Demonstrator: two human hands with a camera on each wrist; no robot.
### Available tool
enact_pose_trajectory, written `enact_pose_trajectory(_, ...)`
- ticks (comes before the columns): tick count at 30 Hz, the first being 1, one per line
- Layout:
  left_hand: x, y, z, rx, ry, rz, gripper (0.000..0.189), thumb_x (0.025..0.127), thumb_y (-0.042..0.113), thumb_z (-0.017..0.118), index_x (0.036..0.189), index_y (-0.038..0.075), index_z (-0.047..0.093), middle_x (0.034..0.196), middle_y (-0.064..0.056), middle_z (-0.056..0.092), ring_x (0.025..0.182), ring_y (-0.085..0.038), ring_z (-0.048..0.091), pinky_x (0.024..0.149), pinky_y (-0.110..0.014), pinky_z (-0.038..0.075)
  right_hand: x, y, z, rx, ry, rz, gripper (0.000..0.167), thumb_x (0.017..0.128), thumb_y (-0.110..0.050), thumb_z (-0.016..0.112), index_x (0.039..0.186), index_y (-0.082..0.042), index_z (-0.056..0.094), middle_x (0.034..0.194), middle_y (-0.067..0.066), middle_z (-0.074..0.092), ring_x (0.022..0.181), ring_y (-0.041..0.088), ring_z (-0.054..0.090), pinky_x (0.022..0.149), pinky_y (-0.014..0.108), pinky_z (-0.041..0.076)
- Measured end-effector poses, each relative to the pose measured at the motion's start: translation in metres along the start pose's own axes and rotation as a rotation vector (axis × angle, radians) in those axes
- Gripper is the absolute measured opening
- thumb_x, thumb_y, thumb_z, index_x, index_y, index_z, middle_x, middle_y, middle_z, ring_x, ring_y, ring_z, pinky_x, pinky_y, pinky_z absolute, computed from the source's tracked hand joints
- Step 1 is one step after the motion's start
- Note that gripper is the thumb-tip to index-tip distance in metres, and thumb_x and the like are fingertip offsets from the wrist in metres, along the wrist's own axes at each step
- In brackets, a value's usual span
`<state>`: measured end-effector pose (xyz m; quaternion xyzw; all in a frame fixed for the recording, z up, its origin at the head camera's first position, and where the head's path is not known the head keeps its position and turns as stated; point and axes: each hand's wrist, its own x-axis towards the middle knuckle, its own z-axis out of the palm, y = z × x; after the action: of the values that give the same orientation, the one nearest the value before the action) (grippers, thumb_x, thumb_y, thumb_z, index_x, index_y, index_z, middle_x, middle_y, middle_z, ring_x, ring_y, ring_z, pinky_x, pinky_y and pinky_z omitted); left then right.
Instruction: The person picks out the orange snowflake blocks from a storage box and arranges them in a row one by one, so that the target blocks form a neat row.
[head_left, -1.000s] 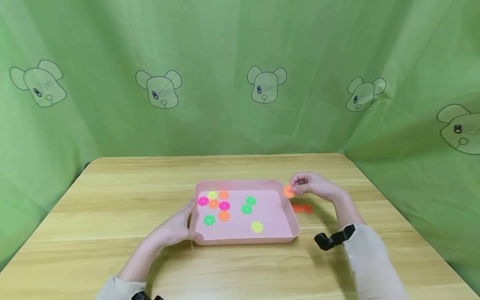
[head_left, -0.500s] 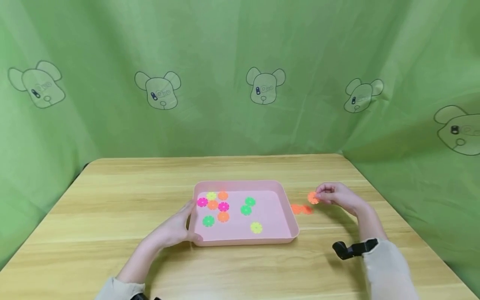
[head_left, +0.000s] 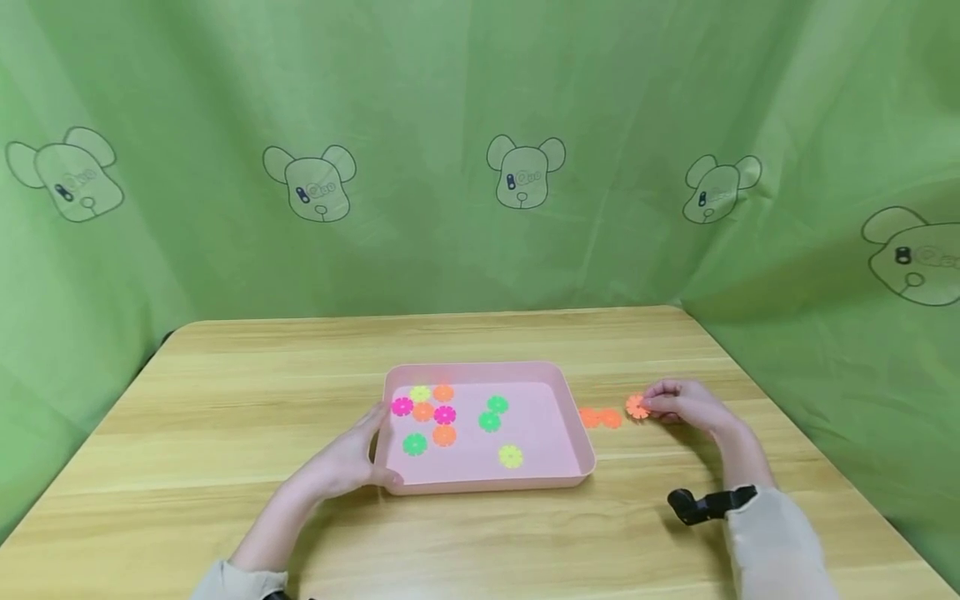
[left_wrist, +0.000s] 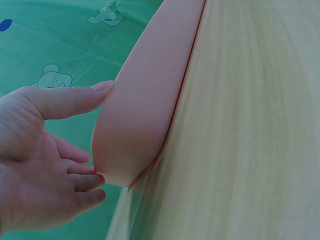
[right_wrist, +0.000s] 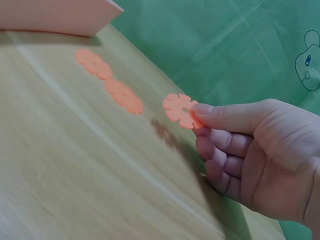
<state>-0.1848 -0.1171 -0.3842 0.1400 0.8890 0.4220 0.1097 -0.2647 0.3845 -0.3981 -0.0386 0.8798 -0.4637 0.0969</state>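
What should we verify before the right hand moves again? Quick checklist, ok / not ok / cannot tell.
1. Grip on the held orange disc: ok, the right hand pinches it at one edge.
2. Held disc down on the table: not ok, it is raised above the surface.
3. Held disc separate from the two orange discs beside the tray: ok, a gap shows.
4. Those two discs locked together: cannot tell; they meet at their edges.
5. Left hand on the tray: ok, it touches the tray's left end.
6. Orange discs inside the tray: ok, three visible.
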Motion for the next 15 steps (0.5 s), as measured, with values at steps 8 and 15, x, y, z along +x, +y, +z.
enact_pose_trajectory(8,0.0002,-0.0019,-0.0011,0.008,0.001,0.006,0.104,0.066,0.015,0.081,0.146,-0.004,0.017,0.152,-0.021,0.012,0.137,-0.038,0.013,0.109,-0.054,0.013,0.0043,0.0000,0.0048,-0.139,0.021,0.013,0.034,0.084,-0.022,0.068,0.102,0.006,0.062,0.083,0.002,0.062,0.073,0.014,0.053,0.062,0.026,0.046)
enact_pose_trajectory(15,0.0007,-0.0023,-0.0005,0.014,0.000,0.010,0.104,0.066,0.015,0.081,0.145,-0.004,0.017,0.152,-0.021,0.012,0.137,-0.038,0.013,0.109,-0.054,0.013,0.0073,0.0017,0.0095,-0.194,0.010,0.017,0.032,0.084,-0.022,0.068,0.100,0.005,0.064,0.083,0.002,0.061,0.072,0.016,0.050,0.061,0.027,0.043)
